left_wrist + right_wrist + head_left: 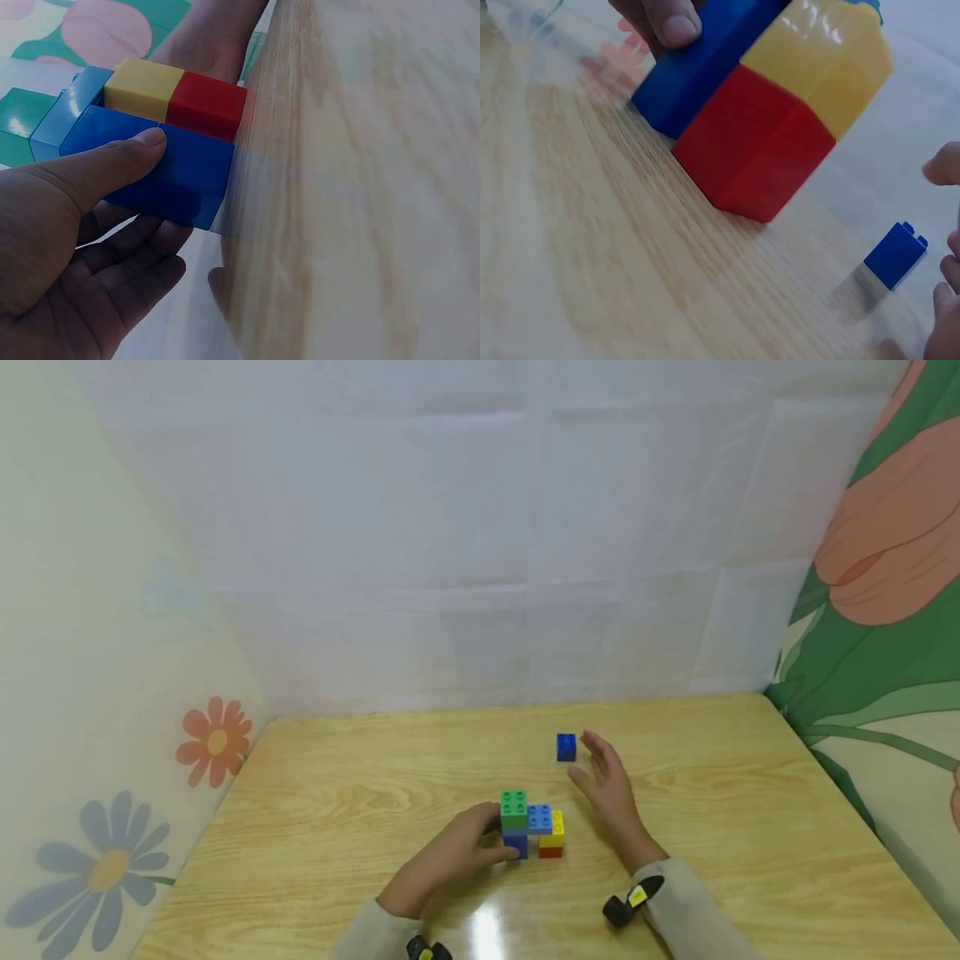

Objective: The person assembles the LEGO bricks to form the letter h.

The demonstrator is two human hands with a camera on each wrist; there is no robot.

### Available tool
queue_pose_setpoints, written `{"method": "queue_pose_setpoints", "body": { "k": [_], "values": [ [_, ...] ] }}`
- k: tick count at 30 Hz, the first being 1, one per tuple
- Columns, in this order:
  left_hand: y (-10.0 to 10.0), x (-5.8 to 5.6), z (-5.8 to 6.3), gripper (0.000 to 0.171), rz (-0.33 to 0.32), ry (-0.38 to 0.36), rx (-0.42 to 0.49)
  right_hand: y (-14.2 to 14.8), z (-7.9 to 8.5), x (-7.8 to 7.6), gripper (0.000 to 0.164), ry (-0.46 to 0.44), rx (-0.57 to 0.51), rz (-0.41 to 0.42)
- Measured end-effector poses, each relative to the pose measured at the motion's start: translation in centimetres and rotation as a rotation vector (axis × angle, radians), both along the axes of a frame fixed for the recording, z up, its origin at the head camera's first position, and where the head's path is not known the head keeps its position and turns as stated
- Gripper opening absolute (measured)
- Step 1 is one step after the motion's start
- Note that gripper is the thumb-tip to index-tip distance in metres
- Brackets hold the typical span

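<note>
On the table stands a small structure of toy building bricks. Its green brick [513,810] tops the left side, with a lighter blue brick [539,820] bridging across to a yellow brick [556,838] over a red brick [551,852]. Dark blue bricks [191,169] form the left column. My left hand [467,845] grips this column, thumb on the near face and fingers behind it. Beyond the structure, a loose dark blue brick [566,747] sits studs up. My right hand [609,789] is just right of that brick, fingers spread and apart from it, holding nothing.
The wooden table [337,785] reaches back to a white cloth backdrop [480,568]. A flower-painted wall [90,693] borders the left side, and another painted panel [885,610] borders the right. Both wrists wear black straps with small devices [619,910].
</note>
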State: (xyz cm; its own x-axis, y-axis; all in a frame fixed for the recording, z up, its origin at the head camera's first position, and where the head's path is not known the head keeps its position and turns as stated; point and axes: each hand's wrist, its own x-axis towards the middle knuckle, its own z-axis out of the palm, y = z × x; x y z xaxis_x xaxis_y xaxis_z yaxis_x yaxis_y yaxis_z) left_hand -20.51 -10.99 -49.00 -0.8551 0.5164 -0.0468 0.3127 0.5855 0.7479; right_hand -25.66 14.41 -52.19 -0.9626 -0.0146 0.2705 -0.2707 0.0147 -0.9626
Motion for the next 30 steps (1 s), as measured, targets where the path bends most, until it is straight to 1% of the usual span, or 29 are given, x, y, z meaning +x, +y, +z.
{"method": "queue_pose_setpoints", "body": {
  "k": [4, 10, 13, 17, 22, 27, 30],
  "values": [
    [0.0, 0.1, 0.1, 0.048, 0.002, 0.003, 0.004, 0.2, -0.4, -0.9, 0.066, -0.022, 0.085, -0.023],
    [0.2, 0.0, 0.3, 0.049, 0.000, 0.001, 0.000, 0.2, -0.7, -1.8, 0.066, -0.069, 0.135, -0.044],
    [0.2, -0.1, 0.4, 0.049, 0.008, 0.010, -0.011, 0.1, -0.7, -2.2, 0.066, -0.084, 0.185, -0.047],
    [0.2, -0.1, 0.5, 0.049, 0.017, 0.012, -0.015, -0.1, -0.6, -2.4, 0.068, -0.122, 0.252, -0.043],
    [0.2, 0.0, 0.5, 0.049, 0.002, 0.014, -0.006, -0.1, -0.5, -2.4, 0.069, -0.181, 0.315, -0.052],
    [0.2, 0.2, 0.4, 0.051, 0.009, 0.006, -0.016, -0.2, -0.7, -2.4, 0.068, -0.199, 0.349, -0.051],
    [0.2, 0.2, 0.3, 0.051, 0.010, -0.001, -0.010, -0.4, -0.8, -2.4, 0.070, -0.219, 0.379, -0.067]
  ]
}}
